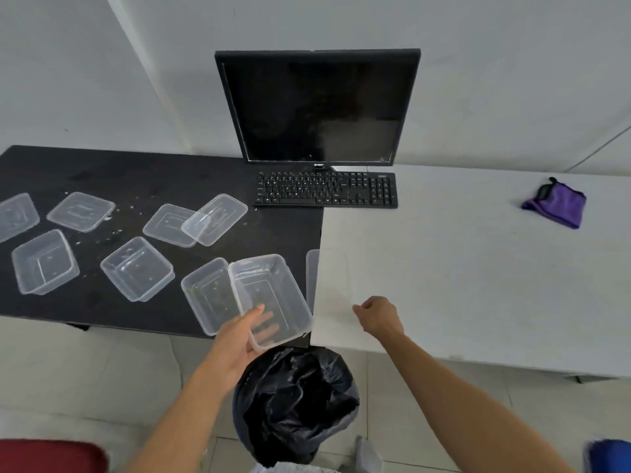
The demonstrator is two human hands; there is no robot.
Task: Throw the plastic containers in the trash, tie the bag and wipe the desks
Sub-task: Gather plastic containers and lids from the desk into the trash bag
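Note:
My left hand grips a clear plastic container by its near edge, tilted above the front corner of the black desk. A trash bin lined with a black bag stands on the floor just below it. Several more clear containers and lids lie on the black desk, among them one right beside the held one, another and a lid. My right hand hovers over the white desk, fingers curled shut, holding nothing.
A black monitor and keyboard sit where the two desks meet. A purple cloth lies on the white desk at the far right. Crumbs are scattered on the black desk. A red seat is at the bottom left.

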